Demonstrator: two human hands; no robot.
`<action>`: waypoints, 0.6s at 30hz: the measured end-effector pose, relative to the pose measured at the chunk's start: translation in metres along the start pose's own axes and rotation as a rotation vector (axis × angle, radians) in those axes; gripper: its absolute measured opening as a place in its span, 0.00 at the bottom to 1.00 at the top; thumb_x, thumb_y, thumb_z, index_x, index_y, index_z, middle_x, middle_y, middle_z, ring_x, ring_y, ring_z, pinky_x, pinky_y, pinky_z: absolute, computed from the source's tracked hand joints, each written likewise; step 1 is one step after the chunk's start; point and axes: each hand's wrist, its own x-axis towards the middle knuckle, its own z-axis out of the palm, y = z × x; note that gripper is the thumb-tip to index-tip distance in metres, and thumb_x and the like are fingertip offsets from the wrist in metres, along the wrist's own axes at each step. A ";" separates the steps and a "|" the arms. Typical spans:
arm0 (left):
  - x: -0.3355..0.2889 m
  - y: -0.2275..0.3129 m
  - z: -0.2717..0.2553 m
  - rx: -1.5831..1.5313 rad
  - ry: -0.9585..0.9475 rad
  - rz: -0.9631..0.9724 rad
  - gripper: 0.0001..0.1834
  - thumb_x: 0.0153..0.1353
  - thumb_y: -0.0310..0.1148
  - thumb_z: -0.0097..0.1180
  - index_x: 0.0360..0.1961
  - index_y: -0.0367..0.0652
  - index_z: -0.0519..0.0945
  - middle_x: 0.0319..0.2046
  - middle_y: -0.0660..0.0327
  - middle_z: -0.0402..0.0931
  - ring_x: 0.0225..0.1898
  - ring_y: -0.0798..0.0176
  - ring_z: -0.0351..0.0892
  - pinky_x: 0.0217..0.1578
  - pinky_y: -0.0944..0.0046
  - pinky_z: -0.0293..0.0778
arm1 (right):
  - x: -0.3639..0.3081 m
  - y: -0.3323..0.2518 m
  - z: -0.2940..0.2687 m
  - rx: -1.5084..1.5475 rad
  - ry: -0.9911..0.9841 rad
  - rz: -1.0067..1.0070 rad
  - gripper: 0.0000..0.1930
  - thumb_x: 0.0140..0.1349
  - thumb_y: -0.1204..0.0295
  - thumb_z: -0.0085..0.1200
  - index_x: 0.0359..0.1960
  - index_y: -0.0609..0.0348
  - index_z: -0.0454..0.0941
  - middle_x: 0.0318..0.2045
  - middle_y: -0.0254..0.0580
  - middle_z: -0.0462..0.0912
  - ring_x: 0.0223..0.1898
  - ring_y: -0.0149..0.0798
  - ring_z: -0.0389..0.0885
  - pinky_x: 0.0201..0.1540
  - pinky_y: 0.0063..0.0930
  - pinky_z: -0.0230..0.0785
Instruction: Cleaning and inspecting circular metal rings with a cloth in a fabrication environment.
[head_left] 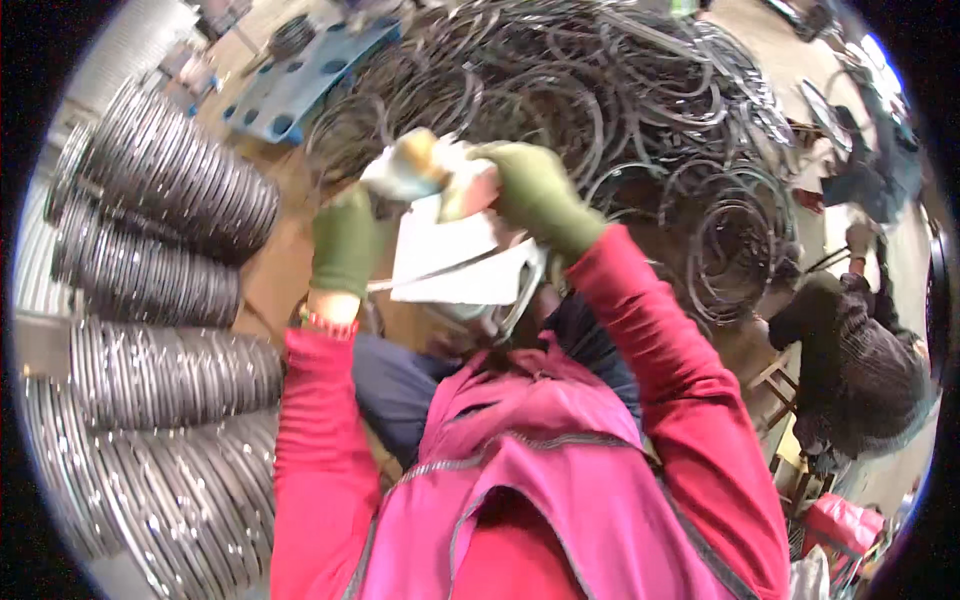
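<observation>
My left hand (347, 243), in a green knitted glove, is raised beside the left end of a crumpled cloth (465, 190) in white, orange and pale blue. Its fingers are smeared by motion, so their grip is unclear. My right hand (537, 190), gloved in the same green, is closed on the cloth's right part. Below the cloth is a white flat-topped surface (440, 262) in front of my knees. A thin dark strip (450, 270) slants across it, its left end close to my left wrist. Whether that strip is part of a ring cannot be made out.
Stacks of dark metallic rings (180, 375) lie along the left. A large tangled heap of rings (600, 90) covers the floor ahead. Behind the left stacks lies a blue pallet (310, 80). At the right, another person (855, 365) bends beside a wooden stool (775, 390).
</observation>
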 end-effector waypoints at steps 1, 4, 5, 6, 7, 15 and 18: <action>0.000 0.014 -0.003 -0.179 0.220 0.273 0.18 0.49 0.35 0.60 0.42 0.42 0.76 0.33 0.50 0.78 0.36 0.47 0.78 0.36 0.57 0.74 | 0.006 -0.010 0.005 -0.105 0.023 -0.146 0.23 0.38 0.76 0.60 0.43 0.53 0.77 0.37 0.41 0.81 0.36 0.43 0.81 0.37 0.32 0.74; 0.000 0.021 -0.002 -0.516 0.189 0.245 0.18 0.53 0.37 0.57 0.43 0.41 0.75 0.37 0.52 0.78 0.40 0.52 0.78 0.38 0.61 0.74 | 0.013 -0.052 0.013 -0.256 0.010 -0.064 0.15 0.44 0.69 0.55 0.37 0.50 0.77 0.30 0.42 0.81 0.32 0.44 0.81 0.33 0.38 0.73; 0.000 0.014 -0.004 -0.487 0.192 0.267 0.18 0.53 0.36 0.57 0.44 0.40 0.74 0.36 0.52 0.78 0.39 0.52 0.79 0.37 0.60 0.74 | 0.013 -0.050 0.008 -0.204 -0.029 -0.100 0.14 0.44 0.69 0.54 0.36 0.51 0.77 0.28 0.43 0.81 0.31 0.46 0.81 0.32 0.39 0.72; 0.001 0.006 -0.004 -0.458 0.195 0.290 0.18 0.54 0.35 0.56 0.44 0.39 0.74 0.36 0.52 0.78 0.38 0.52 0.79 0.36 0.60 0.74 | 0.012 -0.044 0.004 -0.154 -0.067 -0.133 0.13 0.45 0.68 0.53 0.35 0.51 0.76 0.26 0.44 0.80 0.30 0.48 0.80 0.31 0.41 0.72; 0.000 -0.003 -0.005 -0.269 0.034 0.211 0.19 0.51 0.32 0.58 0.45 0.39 0.74 0.35 0.51 0.78 0.37 0.51 0.79 0.36 0.59 0.73 | 0.008 -0.034 0.001 -0.111 -0.072 -0.134 0.11 0.45 0.67 0.53 0.33 0.52 0.77 0.26 0.43 0.81 0.29 0.47 0.81 0.30 0.40 0.72; -0.009 -0.012 0.001 -0.255 0.122 0.191 0.19 0.43 0.31 0.62 0.41 0.43 0.77 0.29 0.53 0.78 0.32 0.48 0.78 0.30 0.58 0.73 | -0.006 0.024 0.020 -0.012 0.067 0.004 0.14 0.41 0.66 0.58 0.33 0.51 0.77 0.27 0.43 0.81 0.32 0.46 0.81 0.32 0.37 0.73; -0.004 0.023 0.003 -0.376 0.222 0.229 0.12 0.50 0.38 0.59 0.31 0.40 0.78 0.23 0.48 0.76 0.26 0.46 0.77 0.26 0.55 0.72 | 0.007 -0.037 0.013 -0.293 -0.020 -0.046 0.12 0.41 0.70 0.58 0.32 0.51 0.80 0.24 0.40 0.82 0.29 0.42 0.83 0.28 0.37 0.73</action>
